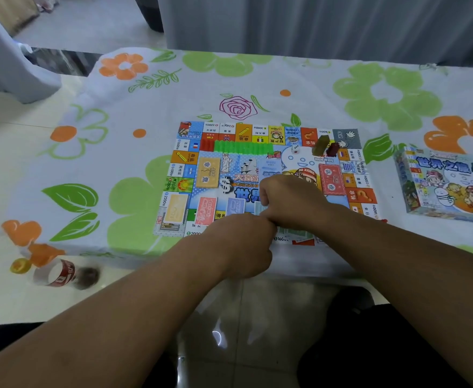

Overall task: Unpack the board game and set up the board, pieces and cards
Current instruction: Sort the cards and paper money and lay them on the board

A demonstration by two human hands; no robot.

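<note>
The right hand (291,203) pinches pale banknotes (259,208), and the curled left hand (243,242) touches it, its hold hidden, above the near edge of the board (180,169); a careless pull may scatter the red 10000 notes (207,210) just left of them.

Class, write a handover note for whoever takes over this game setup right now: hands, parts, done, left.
Left hand and right hand: curled together over the near edge of the board; grip hidden.
It lies open on the tablecloth; box to its right.
Done: green houses, die, yellow cards, red cards, red banknotes laid on it.
Left: probably the pale notes under the hands.
</note>
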